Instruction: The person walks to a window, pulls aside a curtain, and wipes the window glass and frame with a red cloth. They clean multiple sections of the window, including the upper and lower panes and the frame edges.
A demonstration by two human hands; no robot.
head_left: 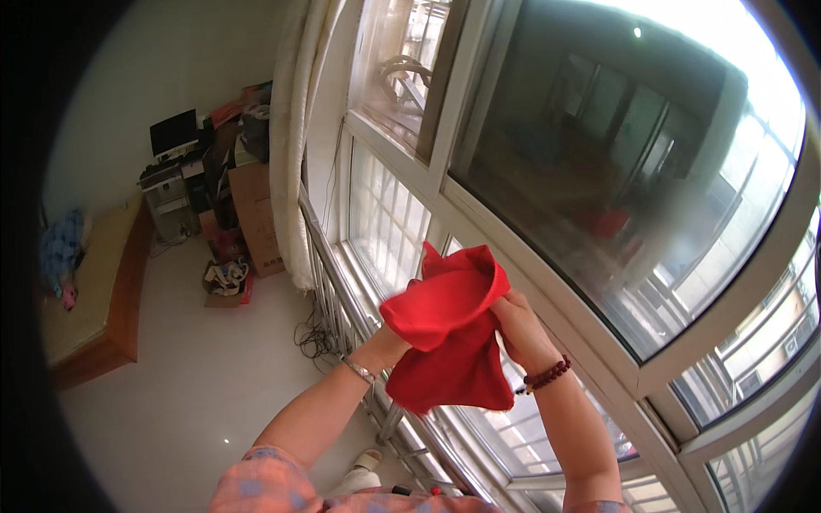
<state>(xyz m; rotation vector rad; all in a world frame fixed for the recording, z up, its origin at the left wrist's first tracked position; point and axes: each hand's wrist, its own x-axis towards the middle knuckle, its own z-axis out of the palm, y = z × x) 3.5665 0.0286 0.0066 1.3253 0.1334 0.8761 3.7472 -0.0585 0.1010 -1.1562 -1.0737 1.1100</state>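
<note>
A red cloth point(449, 314) hangs in loose folds between my two hands, in front of the window. My right hand point(523, 324) grips its right edge, with the thumb over the fabric. My left hand point(387, 346) is at the cloth's left side; the fabric covers its fingers, though the cloth is draped over and supported there. Close beyond the cloth is the large sliding window pane point(596, 167), which reflects the room and a red patch. The window's light frame point(545, 276) runs diagonally just past my right hand.
A metal railing point(340, 282) runs below the window. A cream curtain point(292, 141) hangs at the left. Cables point(314, 336) lie coiled on the floor. Farther off are a cardboard box point(256, 218), a small open box point(226, 282), a desk with a monitor point(174, 133) and a bed point(106, 288).
</note>
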